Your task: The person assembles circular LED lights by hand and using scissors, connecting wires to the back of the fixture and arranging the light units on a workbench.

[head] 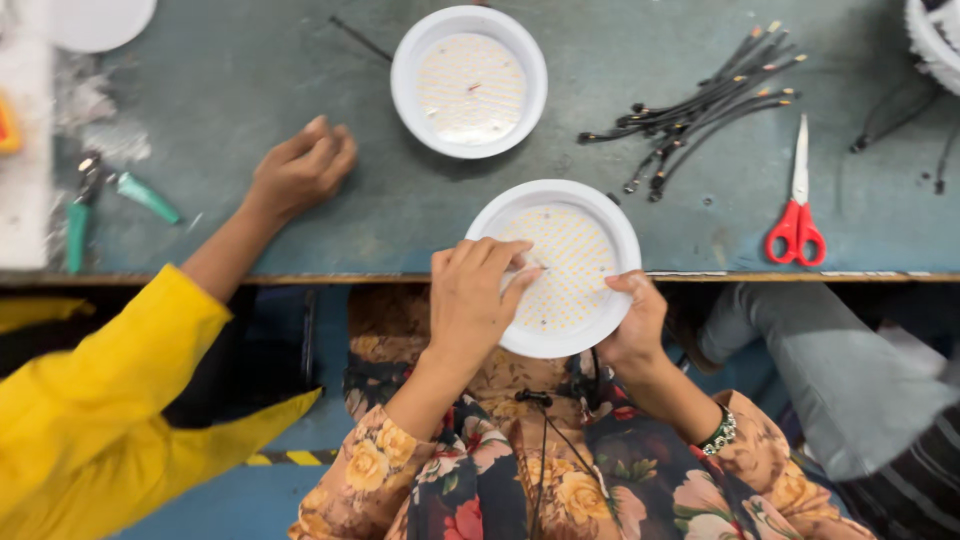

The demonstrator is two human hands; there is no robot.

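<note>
Round white LED panel lamp point(575, 262) overhangs the near table edge point(300, 215). Right hand point(637, 322) grips its rim; left hand point(475, 295) pinches something small on its face. Co-worker's hand point(300, 170) rests left.

no packages, labels, signs or screens in view, only loose parts and tools

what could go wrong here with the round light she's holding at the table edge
The white round LED panel hangs half over the table edge, steadied only by the right hand on its rim, so it could slip into the lap. The left hand pinches something small on the LED board and might scratch it. The co-worker's hand rests close by and could bump it.
</note>
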